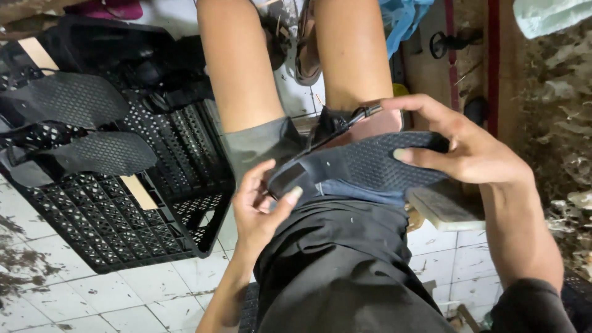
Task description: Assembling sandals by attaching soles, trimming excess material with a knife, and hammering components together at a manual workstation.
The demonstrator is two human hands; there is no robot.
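Centre of frame, over the lap: black textured shoe sole [370, 163] held btwn both hands. Left hand [259, 206] fingers curled on its lower-left end; right hand [459, 148] grips upper-right end, thumb on tread. Left of frame: black plastic crate [123, 228] w/ sandals [80, 123] on top.

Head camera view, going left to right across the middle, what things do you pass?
Black soles stacked on the crate → black plastic crate → left hand → dark textured sole → right hand.
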